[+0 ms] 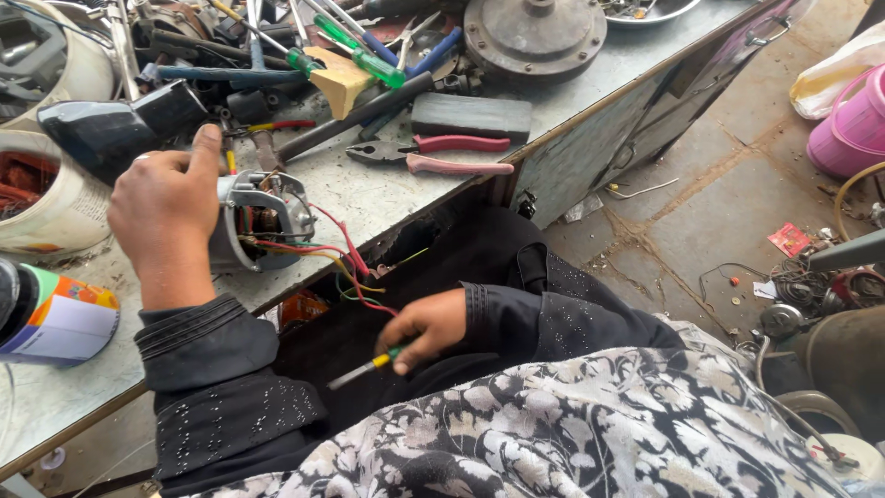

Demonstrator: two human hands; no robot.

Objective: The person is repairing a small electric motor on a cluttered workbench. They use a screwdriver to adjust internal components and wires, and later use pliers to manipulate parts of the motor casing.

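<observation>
Low in the middle of the frame, our right hand [431, 325] is closed around a small screwdriver [367, 368] with a yellow and green handle, held over our dark lap below the desk [387, 198] edge. Farther up at the left, our left hand [166, 217] is wrapped over a small electric motor [263, 221] standing on the desk, its red and yellow wires [346, 263] trailing down over the edge. Beyond it lie red-handled pliers [433, 155] and a dark block [471, 117].
</observation>
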